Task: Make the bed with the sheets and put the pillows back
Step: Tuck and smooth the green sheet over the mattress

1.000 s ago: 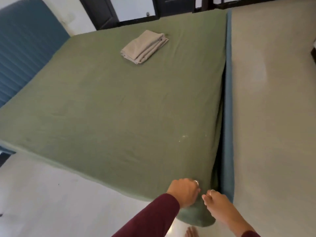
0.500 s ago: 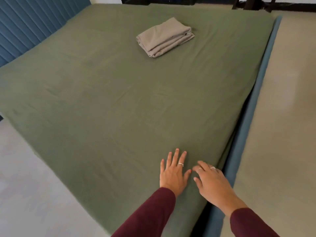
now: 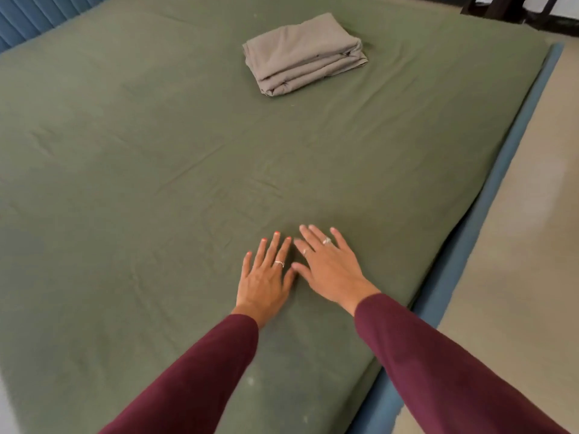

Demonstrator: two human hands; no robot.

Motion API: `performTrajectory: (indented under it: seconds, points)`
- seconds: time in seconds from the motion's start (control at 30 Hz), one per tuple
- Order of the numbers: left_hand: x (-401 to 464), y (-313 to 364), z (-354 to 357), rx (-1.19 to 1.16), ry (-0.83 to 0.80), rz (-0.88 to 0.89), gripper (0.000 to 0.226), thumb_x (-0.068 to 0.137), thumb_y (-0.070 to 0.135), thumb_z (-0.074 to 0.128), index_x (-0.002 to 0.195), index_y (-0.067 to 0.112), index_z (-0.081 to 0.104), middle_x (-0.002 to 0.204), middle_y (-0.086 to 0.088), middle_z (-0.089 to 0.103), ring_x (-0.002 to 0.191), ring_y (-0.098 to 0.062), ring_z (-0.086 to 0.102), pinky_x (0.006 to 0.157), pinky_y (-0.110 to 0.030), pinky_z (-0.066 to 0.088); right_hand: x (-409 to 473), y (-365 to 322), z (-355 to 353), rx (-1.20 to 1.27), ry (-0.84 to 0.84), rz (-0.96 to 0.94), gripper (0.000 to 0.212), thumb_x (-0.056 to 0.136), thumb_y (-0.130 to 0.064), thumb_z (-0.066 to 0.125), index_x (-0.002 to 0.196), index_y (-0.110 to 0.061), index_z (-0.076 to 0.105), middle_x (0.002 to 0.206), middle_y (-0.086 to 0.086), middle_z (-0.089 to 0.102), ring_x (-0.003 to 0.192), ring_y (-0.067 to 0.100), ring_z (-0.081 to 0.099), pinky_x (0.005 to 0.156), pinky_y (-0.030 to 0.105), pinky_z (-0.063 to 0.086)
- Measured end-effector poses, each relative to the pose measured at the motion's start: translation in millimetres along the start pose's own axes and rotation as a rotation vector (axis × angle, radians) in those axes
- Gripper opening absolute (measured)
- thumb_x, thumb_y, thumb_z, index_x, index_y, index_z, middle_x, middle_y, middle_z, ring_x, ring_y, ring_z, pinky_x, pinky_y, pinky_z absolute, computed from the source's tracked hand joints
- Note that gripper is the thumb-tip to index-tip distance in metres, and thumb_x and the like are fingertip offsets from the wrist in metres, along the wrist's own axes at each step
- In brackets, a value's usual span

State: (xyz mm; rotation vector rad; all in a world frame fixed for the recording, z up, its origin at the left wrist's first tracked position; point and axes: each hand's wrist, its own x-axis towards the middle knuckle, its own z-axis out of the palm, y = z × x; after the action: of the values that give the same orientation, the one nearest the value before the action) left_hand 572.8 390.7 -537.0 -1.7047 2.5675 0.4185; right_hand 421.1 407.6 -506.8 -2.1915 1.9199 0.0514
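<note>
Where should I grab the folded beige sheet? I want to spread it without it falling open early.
Probably take the folded beige sheet by its near-left corner, reaching across the green fitted sheet: the stacked fold edges show there, so one pinch could catch every layer.

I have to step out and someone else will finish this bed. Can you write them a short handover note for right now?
Left hand and right hand: both flat, fingers straight, resting side by side on the green sheet, holding nothing.
Done: the green sheet covers the mattress, with light creases in the middle.
Folded beige sheets lie untouched on the far part of the bed.
Left: smooth the creases, spread the beige sheets, put the pillows back; none are in view.
</note>
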Motion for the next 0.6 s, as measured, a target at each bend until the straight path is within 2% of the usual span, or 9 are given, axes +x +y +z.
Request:
performTrajectory:
  seconds: [0.1, 0.17, 0.27, 0.33, 0.4, 0.43, 0.5, 0.53, 0.6]
  points:
    - [45.2, 43.6, 19.8, -0.084, 0.066, -0.027, 0.059, 0.099, 0.047, 0.022, 0.152, 0.026, 0.009, 0.159, 0.008, 0.002, 0.147, -0.015, 0.0, 0.117, -0.039, 0.005, 37.4, 64.4, 13.3, 0.061, 0.061, 0.126, 0.059, 0.1, -0.049, 0.029, 0.152, -0.022, 0.023, 0.161, -0.002, 0.013, 0.148, 0.013, 0.01, 0.118, 0.042, 0.006]
    - [50.5, 81.7, 35.3, -0.036, 0.13, -0.068, 0.058, 0.098, 0.045, 0.025, 0.151, 0.022, 0.022, 0.158, 0.003, 0.015, 0.146, -0.018, 0.011, 0.116, -0.04, 0.013, 30.6, 108.5, 28.0, 0.047, 0.095, 0.178, 0.06, 0.097, -0.051, 0.026, 0.151, -0.025, 0.026, 0.159, -0.003, 0.02, 0.146, 0.014, 0.019, 0.117, 0.042, 0.011]
    - [21.1, 128.7, 45.8, -0.036, 0.114, 0.03, 0.062, 0.094, 0.047, 0.031, 0.148, 0.017, 0.029, 0.156, 0.001, 0.022, 0.145, -0.018, 0.016, 0.115, -0.039, 0.019, -9.1, 136.6, 28.6, 0.085, 0.076, 0.154, 0.059, 0.094, -0.047, 0.029, 0.147, -0.022, 0.038, 0.154, 0.0, 0.034, 0.14, 0.017, 0.035, 0.113, 0.041, 0.019]
    - [4.4, 147.7, 43.6, -0.04, 0.06, 0.135, 0.063, 0.094, 0.047, 0.035, 0.148, 0.015, 0.03, 0.156, 0.0, 0.023, 0.145, -0.016, 0.018, 0.113, -0.036, 0.019, -30.9, 142.7, 17.3, 0.147, 0.015, 0.139, 0.059, 0.094, -0.043, 0.024, 0.148, -0.021, 0.036, 0.155, -0.001, 0.03, 0.141, 0.016, 0.034, 0.114, 0.038, 0.017]
    - [6.2, 151.7, 38.8, -0.035, 0.037, 0.199, 0.061, 0.094, 0.045, 0.036, 0.147, 0.016, 0.032, 0.155, 0.003, 0.025, 0.143, -0.014, 0.024, 0.111, -0.035, 0.021, -30.0, 154.4, 11.6, 0.156, -0.016, 0.089, 0.066, 0.09, -0.044, 0.01, 0.15, -0.024, 0.028, 0.159, -0.007, 0.016, 0.145, 0.012, 0.024, 0.117, 0.035, 0.013]
    - [19.3, 151.8, 36.1, -0.033, 0.061, 0.215, 0.058, 0.095, 0.044, 0.035, 0.147, 0.017, 0.033, 0.155, 0.004, 0.025, 0.142, -0.013, 0.026, 0.111, -0.034, 0.022, -18.9, 165.3, 5.6, 0.165, 0.016, 0.112, 0.067, 0.089, -0.045, 0.011, 0.149, -0.024, 0.033, 0.158, -0.006, 0.02, 0.144, 0.012, 0.026, 0.116, 0.038, 0.018]
    - [60.5, 155.3, 31.6, -0.048, 0.098, 0.178, 0.055, 0.096, 0.04, 0.032, 0.146, 0.019, 0.034, 0.154, 0.005, 0.026, 0.142, -0.012, 0.027, 0.113, -0.033, 0.021, 19.5, 191.7, -4.2, 0.174, 0.148, 0.188, 0.063, 0.091, -0.045, 0.023, 0.141, -0.016, 0.047, 0.152, 0.003, 0.037, 0.138, 0.018, 0.039, 0.11, 0.044, 0.032]
    - [85.7, 158.5, 27.1, -0.048, 0.143, 0.126, 0.055, 0.096, 0.041, 0.029, 0.147, 0.019, 0.033, 0.155, 0.004, 0.025, 0.142, -0.013, 0.024, 0.115, -0.033, 0.019, 42.4, 205.3, -9.1, 0.156, 0.183, 0.216, 0.062, 0.092, -0.046, 0.026, 0.141, -0.015, 0.046, 0.153, 0.006, 0.036, 0.139, 0.02, 0.038, 0.11, 0.045, 0.031]
    - [142.2, 170.6, 23.6, -0.081, 0.182, -0.015, 0.063, 0.094, 0.046, 0.018, 0.149, 0.018, 0.025, 0.157, 0.002, 0.019, 0.145, -0.015, 0.017, 0.116, -0.033, 0.012, 83.7, 240.4, -14.5, 0.098, 0.105, 0.173, 0.063, 0.095, -0.049, 0.024, 0.148, -0.018, 0.033, 0.158, 0.003, 0.024, 0.145, 0.018, 0.025, 0.115, 0.044, 0.02]
